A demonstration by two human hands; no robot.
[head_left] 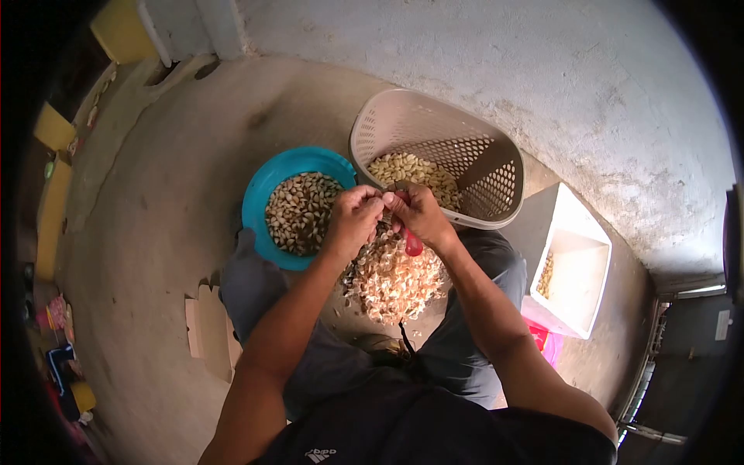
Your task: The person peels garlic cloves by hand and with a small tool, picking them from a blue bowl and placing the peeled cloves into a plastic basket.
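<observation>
My left hand [356, 221] and my right hand [421, 215] meet over the near rim of the basket, fingertips pinched together. Whatever small piece lies between them is hidden by the fingers. From below my right fist pokes the red handle [414, 245] of a small tool, whose working end I cannot see. Under both hands a heap of pale, curled shells or peelings [399, 283] lies on the floor between my legs. Brownish, unpeeled nuts or seeds [298, 213] fill a blue basin [260, 186] on the left. Pale kernels [418, 174] lie inside the perforated beige basket [387, 112].
On the right, a white foam box [585, 283] lies tilted, with some pale kernels inside. A pink and red item [549, 341] is beneath it. Flattened cardboard [213, 329] lies left of my leg. The wall [558, 70] rises behind the basket.
</observation>
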